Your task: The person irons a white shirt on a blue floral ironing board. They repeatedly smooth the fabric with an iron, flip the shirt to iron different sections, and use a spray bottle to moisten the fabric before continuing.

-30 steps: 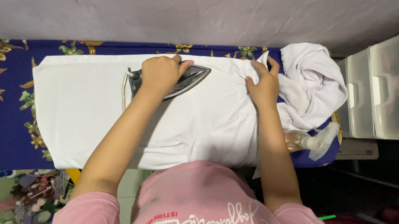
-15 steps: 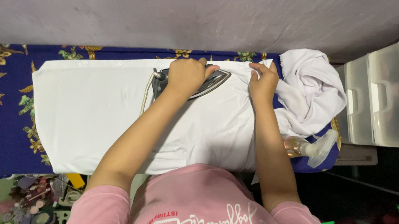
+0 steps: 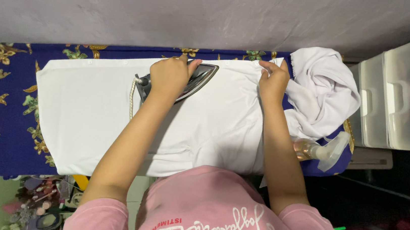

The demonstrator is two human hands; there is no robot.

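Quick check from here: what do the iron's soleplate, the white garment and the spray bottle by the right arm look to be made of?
Iron: soleplate looks like dark, glossy coated metal; it catches light. White garment: thin matte woven cloth, probably cotton or a blend, lying flat. Spray bottle: clear plastic, see-through body.

The shirt (image 3: 113,115) lies flat on the ironing board (image 3: 1,124), and the iron (image 3: 193,78) stands on its far edge. To the right lie a bunched cloth (image 3: 319,91) and a spray bottle (image 3: 320,151), with drawers (image 3: 399,100) beyond.
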